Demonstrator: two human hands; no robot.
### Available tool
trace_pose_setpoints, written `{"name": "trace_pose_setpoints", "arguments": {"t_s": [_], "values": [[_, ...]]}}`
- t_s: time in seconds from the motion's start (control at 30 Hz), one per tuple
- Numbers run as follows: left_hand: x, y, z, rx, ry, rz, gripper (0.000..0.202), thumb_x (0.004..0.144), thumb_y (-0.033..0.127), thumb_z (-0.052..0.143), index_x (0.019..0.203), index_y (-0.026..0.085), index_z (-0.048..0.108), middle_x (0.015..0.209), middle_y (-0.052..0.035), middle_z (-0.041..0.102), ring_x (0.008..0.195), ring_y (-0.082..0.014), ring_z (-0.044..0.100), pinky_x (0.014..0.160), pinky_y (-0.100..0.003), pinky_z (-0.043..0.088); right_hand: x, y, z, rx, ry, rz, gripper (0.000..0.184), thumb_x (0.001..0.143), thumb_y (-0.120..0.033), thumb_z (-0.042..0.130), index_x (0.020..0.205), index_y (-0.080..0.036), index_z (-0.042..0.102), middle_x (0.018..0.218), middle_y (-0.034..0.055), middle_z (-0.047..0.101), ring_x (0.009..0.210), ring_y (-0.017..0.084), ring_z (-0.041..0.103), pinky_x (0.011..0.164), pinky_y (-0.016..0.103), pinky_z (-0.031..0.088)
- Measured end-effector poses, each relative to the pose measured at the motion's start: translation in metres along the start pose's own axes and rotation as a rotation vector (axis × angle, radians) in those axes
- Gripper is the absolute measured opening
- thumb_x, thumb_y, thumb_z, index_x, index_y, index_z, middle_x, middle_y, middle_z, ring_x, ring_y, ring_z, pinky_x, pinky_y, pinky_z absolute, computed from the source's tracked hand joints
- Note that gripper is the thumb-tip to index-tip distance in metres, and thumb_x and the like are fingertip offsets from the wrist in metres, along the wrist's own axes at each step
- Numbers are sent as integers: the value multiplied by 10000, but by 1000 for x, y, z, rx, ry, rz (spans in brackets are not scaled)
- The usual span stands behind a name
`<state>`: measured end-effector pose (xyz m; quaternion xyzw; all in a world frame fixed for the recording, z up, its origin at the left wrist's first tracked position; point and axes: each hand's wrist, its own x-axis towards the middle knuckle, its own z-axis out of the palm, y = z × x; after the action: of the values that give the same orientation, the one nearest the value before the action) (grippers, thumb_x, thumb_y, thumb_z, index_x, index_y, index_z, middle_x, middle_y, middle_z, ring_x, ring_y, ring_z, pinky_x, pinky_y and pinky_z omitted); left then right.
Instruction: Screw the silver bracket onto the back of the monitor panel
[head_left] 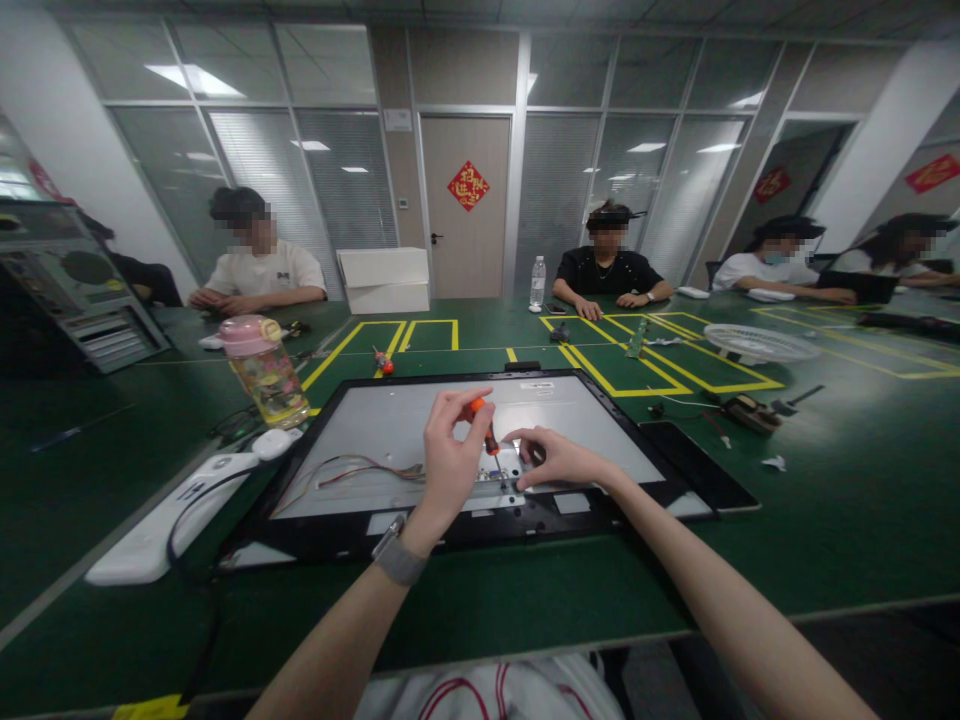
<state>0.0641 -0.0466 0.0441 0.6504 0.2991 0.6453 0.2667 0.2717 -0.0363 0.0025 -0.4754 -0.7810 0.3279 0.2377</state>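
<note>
A flat-screen display panel (390, 420) lies with its grey metal back up and its black frame around it. My left hand (454, 445), a watch on its wrist, is closed around the handle of an orange and black screwdriver (491, 438). The shaft points down at a small metal bracket (511, 462) with connectors near the panel's front edge. My right hand (559, 458) is beside the screwdriver tip, thumb and index finger apart and curved over the bracket; whether they touch it is hard to tell. Thin coloured wires (360, 465) run left from the bracket.
Left of the panel are a pink-lidded bottle (262, 375), a white power strip (176, 515) and a computer case (75, 285). To the right lie a black slab (697, 465), a brown tool (754, 410) and a white round grille (761, 342). Several people sit across the green table (825, 520).
</note>
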Motion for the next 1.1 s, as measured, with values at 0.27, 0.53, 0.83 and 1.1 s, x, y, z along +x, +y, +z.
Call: {"name": "trace_pose_setpoints", "arguments": {"t_s": [0.27, 0.53, 0.83, 1.1], "values": [[1, 2, -1, 33, 6, 17, 242, 929, 335, 538, 1022, 196, 714, 965, -57, 643, 885, -158, 606, 793, -278, 494, 1, 3, 1, -5, 11, -5, 700, 614, -435, 853, 1229, -194, 620, 772, -19, 585, 761, 175, 532, 745, 293, 403], [-4, -2, 2, 36, 23, -11, 197, 907, 327, 584, 1008, 195, 691, 947, -45, 608, 833, -141, 590, 787, -275, 493, 0, 2, 1, -22, 17, -4, 681, 623, -419, 851, 1226, -194, 629, 770, -16, 590, 765, 177, 534, 737, 289, 399], [0, -2, 0, 17, -12, 12, 196, 917, 339, 562, 972, 221, 708, 954, -49, 616, 877, -163, 591, 826, -304, 502, 0, 2, 1, -16, 6, -6, 701, 631, -456, 842, 1242, -200, 615, 784, -12, 599, 759, 174, 531, 737, 288, 398], [-1, -2, 0, -17, -35, -13, 248, 954, 327, 487, 1060, 210, 679, 994, -60, 659, 949, -177, 616, 862, -310, 497, 1, 4, 1, -27, 10, -6, 711, 624, -467, 843, 1248, -208, 619, 798, -9, 611, 784, 182, 541, 763, 295, 409]]}}
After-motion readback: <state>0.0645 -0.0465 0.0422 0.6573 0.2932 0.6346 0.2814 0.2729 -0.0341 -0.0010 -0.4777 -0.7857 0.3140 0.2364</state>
